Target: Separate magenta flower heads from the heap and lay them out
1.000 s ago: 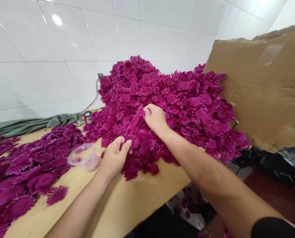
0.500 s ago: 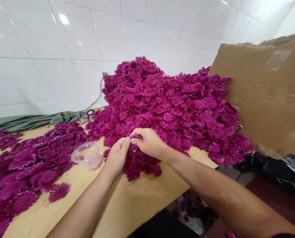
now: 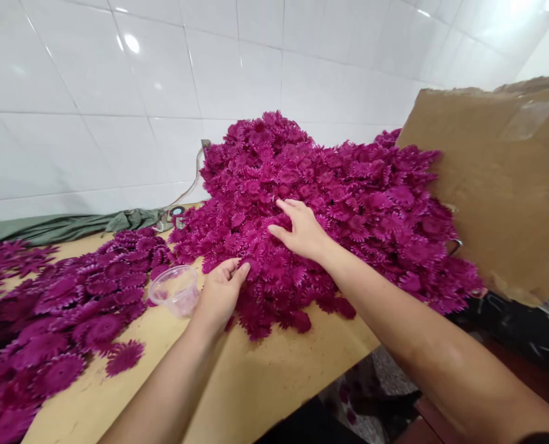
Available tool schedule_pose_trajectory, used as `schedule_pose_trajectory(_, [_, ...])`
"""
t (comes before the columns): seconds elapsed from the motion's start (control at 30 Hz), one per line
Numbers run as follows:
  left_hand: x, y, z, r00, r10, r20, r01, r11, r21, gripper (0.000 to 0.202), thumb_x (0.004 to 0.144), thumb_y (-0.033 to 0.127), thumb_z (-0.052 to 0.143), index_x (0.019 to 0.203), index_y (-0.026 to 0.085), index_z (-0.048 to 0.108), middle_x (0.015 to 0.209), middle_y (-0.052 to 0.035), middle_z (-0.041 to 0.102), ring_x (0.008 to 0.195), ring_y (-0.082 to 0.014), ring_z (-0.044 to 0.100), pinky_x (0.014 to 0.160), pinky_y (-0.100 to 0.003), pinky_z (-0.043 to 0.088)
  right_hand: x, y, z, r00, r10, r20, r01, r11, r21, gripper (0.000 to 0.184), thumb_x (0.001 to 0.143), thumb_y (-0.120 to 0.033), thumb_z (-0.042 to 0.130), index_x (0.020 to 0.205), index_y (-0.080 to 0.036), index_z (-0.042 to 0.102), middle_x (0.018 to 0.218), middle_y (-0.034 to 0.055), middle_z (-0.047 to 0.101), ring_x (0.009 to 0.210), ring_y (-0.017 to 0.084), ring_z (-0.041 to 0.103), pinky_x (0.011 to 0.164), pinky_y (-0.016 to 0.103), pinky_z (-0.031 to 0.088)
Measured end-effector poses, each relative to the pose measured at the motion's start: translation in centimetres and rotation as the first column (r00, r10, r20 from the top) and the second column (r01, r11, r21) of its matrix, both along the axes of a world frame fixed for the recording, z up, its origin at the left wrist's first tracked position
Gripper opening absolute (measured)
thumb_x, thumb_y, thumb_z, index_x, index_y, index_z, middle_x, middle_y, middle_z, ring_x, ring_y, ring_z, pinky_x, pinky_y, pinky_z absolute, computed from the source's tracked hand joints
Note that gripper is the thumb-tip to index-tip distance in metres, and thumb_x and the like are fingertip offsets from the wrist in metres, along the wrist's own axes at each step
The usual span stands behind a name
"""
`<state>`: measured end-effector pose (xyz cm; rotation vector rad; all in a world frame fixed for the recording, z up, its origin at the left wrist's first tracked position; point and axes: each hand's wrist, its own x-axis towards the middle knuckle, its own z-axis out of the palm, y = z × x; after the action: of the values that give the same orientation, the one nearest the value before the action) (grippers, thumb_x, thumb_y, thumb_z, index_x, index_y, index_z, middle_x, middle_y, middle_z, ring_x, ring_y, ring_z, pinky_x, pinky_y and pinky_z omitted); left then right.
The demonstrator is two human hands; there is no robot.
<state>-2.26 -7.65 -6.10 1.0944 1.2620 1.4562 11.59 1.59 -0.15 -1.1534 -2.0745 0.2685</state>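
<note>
A large heap of magenta artificial flower heads (image 3: 348,203) rises at the centre, with toothed petals all round each piece. Over the middle of it my right hand (image 3: 299,228) reaches with thumb and fingers apart, its fingertips at the flowers and nothing visibly gripped. My left hand (image 3: 221,290) is at the heap's near left edge. Its thumb and curled fingers are closed in a pinch; magenta petals lie right behind the tips, so what they hold cannot be made out. Just left of this hand stands a clear plastic cup (image 3: 175,290) with something pinkish inside.
More magenta flowers (image 3: 75,320) spread in overlapping layers along the left of the yellowish tabletop (image 3: 209,394). A brown cardboard sheet (image 3: 491,191) leans at the right. Green cloth (image 3: 84,225) lies along the white tiled wall (image 3: 163,74), beside a thin cord.
My hands were together, pinching at the heap's front. My right hand has parted from the left, opened and moved up and right onto the flowers. The view has shifted slightly.
</note>
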Motion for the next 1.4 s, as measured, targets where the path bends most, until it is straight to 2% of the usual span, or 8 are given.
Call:
schedule_pose_trajectory(0.13, [0.0, 0.3, -0.4, 0.999, 0.035, -0.039, -0.035, 0.999, 0.020, 0.035, 0.059, 0.047, 0.065, 0.059, 0.017, 0.048, 0.050, 0.0060, 0.047, 0.045, -0.0076, 0.038, 0.043, -0.020, 0.030, -0.9, -3.5, -1.6, 0.950, 0.313, -0.015, -0.311, 0.936, -0.163, 0.036, 0.070, -0.028, 0.065, 0.102, -0.012, 0.061, 0.095, 0.0086, 0.062, 0.082, 0.016, 0.057, 0.079, 0.032, 0.045])
schedule_pose_trajectory(0.37, [0.2, 1.1, -1.6, 0.986, 0.123, -0.114, -0.123, 0.992, 0.009, 0.052, 0.059, 0.069, 0.052, 0.050, 0.018, 0.043, 0.043, 0.0053, 0.039, 0.041, -0.0075, 0.032, 0.039, -0.021, 0.023, -2.2, -3.9, -3.2, 0.858, 0.449, -0.249, -0.513, 0.761, -0.396, 0.020, 0.067, -0.010, 0.063, 0.086, -0.013, 0.059, 0.071, -0.0004, 0.061, 0.062, 0.009, 0.054, 0.061, 0.021, 0.044])
schedule_pose_trajectory(0.57, [0.9, 0.6, -0.9, 0.991, 0.068, -0.115, -0.061, 0.996, 0.061, 0.045, 0.061, 0.060, 0.057, 0.056, 0.018, 0.043, 0.047, 0.0073, 0.037, 0.043, -0.0065, 0.029, 0.042, -0.020, 0.023, -2.5, -3.7, -3.0, 0.971, 0.235, -0.054, -0.240, 0.959, -0.148, 0.012, 0.077, -0.015, 0.051, 0.071, -0.018, 0.062, 0.066, -0.0005, 0.063, 0.060, 0.011, 0.054, 0.061, 0.023, 0.039])
schedule_pose_trajectory(0.87, [0.8, -0.2, -0.4, 0.992, 0.061, -0.112, -0.054, 0.997, 0.063, 0.032, 0.061, 0.047, 0.062, 0.060, 0.018, 0.049, 0.054, 0.0038, 0.048, 0.055, -0.0111, 0.043, 0.051, -0.022, 0.035, -0.8, 2.2, -0.3, 0.984, -0.113, -0.137, 0.115, 0.993, 0.008, 0.020, 0.078, -0.013, 0.048, 0.093, -0.013, 0.061, 0.092, 0.0086, 0.063, 0.089, 0.019, 0.058, 0.082, 0.033, 0.042])
schedule_pose_trajectory(0.97, [0.4, 0.0, -0.5, 0.998, 0.051, -0.029, -0.050, 0.998, 0.026, 0.035, 0.055, 0.048, 0.066, 0.066, 0.017, 0.053, 0.056, 0.0029, 0.052, 0.056, -0.0122, 0.047, 0.052, -0.023, 0.037, 0.0, 2.1, 0.0, 0.995, -0.080, -0.054, 0.084, 0.993, 0.082, 0.034, 0.070, -0.012, 0.059, 0.104, -0.010, 0.059, 0.114, 0.0156, 0.054, 0.109, 0.024, 0.050, 0.095, 0.039, 0.036])
schedule_pose_trajectory(1.07, [0.2, 0.1, -0.7, 0.999, 0.036, -0.004, -0.036, 0.999, -0.005, 0.037, 0.056, 0.050, 0.065, 0.063, 0.017, 0.051, 0.052, 0.0044, 0.050, 0.049, -0.0103, 0.045, 0.047, -0.022, 0.035, -0.1, -0.5, -0.5, 0.997, 0.076, -0.016, -0.074, 0.991, 0.108, 0.024, 0.072, -0.019, 0.060, 0.096, -0.013, 0.063, 0.108, 0.0124, 0.058, 0.106, 0.023, 0.051, 0.096, 0.040, 0.035])
schedule_pose_trajectory(1.2, [0.2, 0.2, -0.8, 0.992, 0.113, -0.056, -0.112, 0.994, 0.016, 0.040, 0.060, 0.054, 0.062, 0.056, 0.017, 0.046, 0.047, 0.0060, 0.045, 0.043, -0.0073, 0.038, 0.042, -0.019, 0.028, -1.4, -3.9, -1.8, 0.947, 0.320, -0.037, -0.322, 0.935, -0.145, 0.021, 0.072, -0.026, 0.063, 0.089, -0.015, 0.062, 0.082, 0.0050, 0.064, 0.072, 0.014, 0.057, 0.071, 0.029, 0.046])
schedule_pose_trajectory(1.4, [0.2, 0.4, -0.8, 0.997, 0.081, 0.002, -0.081, 0.997, 0.017, 0.047, 0.063, 0.063, 0.053, 0.055, 0.018, 0.048, 0.046, 0.0049, 0.045, 0.045, -0.0088, 0.039, 0.044, -0.021, 0.029, -2.6, -4.7, -2.6, 0.927, 0.370, -0.062, -0.372, 0.883, -0.287, 0.009, 0.071, -0.015, 0.060, 0.080, -0.016, 0.060, 0.069, -0.0001, 0.062, 0.062, 0.010, 0.055, 0.061, 0.022, 0.041])
